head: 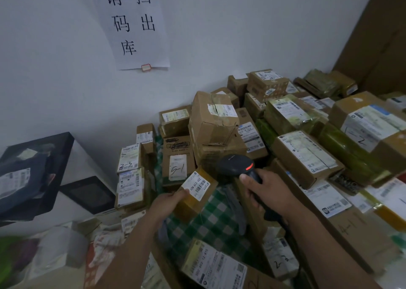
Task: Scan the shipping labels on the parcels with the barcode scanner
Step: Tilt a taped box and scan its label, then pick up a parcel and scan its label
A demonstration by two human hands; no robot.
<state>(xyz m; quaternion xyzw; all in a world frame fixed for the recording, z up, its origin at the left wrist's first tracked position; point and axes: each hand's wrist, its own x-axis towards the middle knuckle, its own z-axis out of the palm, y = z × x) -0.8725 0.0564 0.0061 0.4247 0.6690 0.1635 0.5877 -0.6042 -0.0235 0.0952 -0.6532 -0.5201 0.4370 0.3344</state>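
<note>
One parcel (195, 193) in left hand (168, 203), scanner (236, 164) beside

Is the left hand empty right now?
No, the left hand grips a small taped parcel, label facing up, next to the barcode scanner held in the right hand.

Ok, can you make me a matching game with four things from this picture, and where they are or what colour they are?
Things:
1. barcode scanner
2. small parcel
3. paper sign
4. checked cloth

Match with:
A. up on the wall
B. held in the left hand
C. green and white
D. held in the right hand

Pairs: 1-D, 2-B, 3-A, 4-C.
</note>
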